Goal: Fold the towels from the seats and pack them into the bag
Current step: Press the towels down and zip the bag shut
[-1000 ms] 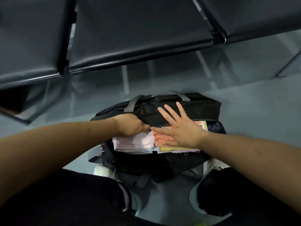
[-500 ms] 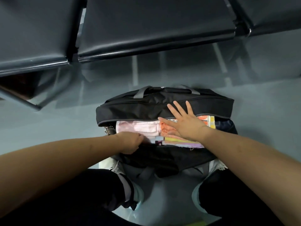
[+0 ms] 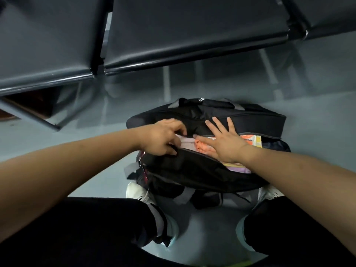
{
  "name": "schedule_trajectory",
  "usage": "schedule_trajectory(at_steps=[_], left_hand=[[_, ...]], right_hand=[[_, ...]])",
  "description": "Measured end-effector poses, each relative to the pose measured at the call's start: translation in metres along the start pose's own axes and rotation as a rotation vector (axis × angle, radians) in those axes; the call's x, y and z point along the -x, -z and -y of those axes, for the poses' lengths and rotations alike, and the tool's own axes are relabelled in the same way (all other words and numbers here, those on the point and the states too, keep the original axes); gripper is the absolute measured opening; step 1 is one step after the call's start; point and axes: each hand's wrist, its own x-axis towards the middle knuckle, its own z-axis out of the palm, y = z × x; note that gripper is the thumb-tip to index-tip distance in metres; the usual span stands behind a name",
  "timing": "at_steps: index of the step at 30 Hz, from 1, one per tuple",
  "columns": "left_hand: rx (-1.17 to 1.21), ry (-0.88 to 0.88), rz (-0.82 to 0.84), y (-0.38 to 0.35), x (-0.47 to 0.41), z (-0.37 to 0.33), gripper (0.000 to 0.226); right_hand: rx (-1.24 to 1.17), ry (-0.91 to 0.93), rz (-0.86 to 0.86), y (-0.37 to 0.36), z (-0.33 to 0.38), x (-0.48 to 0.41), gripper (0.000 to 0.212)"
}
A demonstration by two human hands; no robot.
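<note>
Left hand (image 3: 161, 137) grips bag (image 3: 192, 170) edge; right hand (image 3: 225, 143) flat on towels (image 3: 251, 140); seats (image 3: 192, 26) behind.

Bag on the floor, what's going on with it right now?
A person is bent over the black bag on the floor, in front of the seats. The right hand lies flat, fingers spread, on the folded towels inside. The left hand grips the bag's near edge at the left end of the opening, perhaps to close it. The towels are packed and the bag is partly open.
</note>
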Motion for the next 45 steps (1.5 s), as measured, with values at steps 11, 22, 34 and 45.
schedule_trajectory(at_steps=[11, 22, 34, 45], left_hand=[[0.221, 0.277, 0.238, -0.009, -0.024, 0.014, 0.025], [-0.048, -0.048, 0.292, -0.036, -0.058, 0.009, 0.085], [-0.134, -0.015, 0.493, -0.038, -0.069, -0.001, 0.070], [0.155, -0.014, 0.267, -0.022, -0.101, -0.017, 0.041]], right_hand=[[-0.415, 0.114, 0.006, 0.015, 0.017, 0.025, 0.057], [-0.551, -0.294, -0.373, 0.022, 0.057, 0.049, 0.030], [-0.837, -0.141, 0.269, 0.052, 0.018, 0.063, 0.009], [-0.839, -0.205, 0.093, 0.057, -0.019, 0.057, 0.024]])
